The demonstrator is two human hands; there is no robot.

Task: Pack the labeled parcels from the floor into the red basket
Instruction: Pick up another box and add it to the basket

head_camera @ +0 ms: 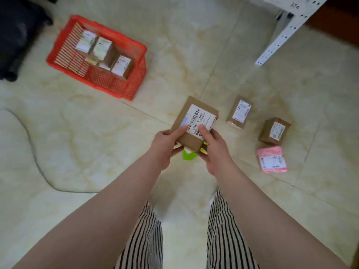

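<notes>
A brown cardboard parcel (194,121) with a white barcode label is held above the floor at the centre. My left hand (167,144) grips its near left corner and my right hand (211,146) grips its near right side, thumbs on the label. The red basket (58,47) stands on the floor at the upper left and holds several labeled brown parcels (108,53). On the floor to the right lie two brown labeled parcels (240,112), (274,131) and a pink labeled bag parcel (272,159). A green item (189,155) peeks out under the held parcel.
A white perforated metal shelf leg (279,35) stands at the upper right. A grey cable (31,144) curves across the pale tiled floor on the left. A dark object (17,35) sits at the far left. My striped trouser legs (147,239) fill the bottom.
</notes>
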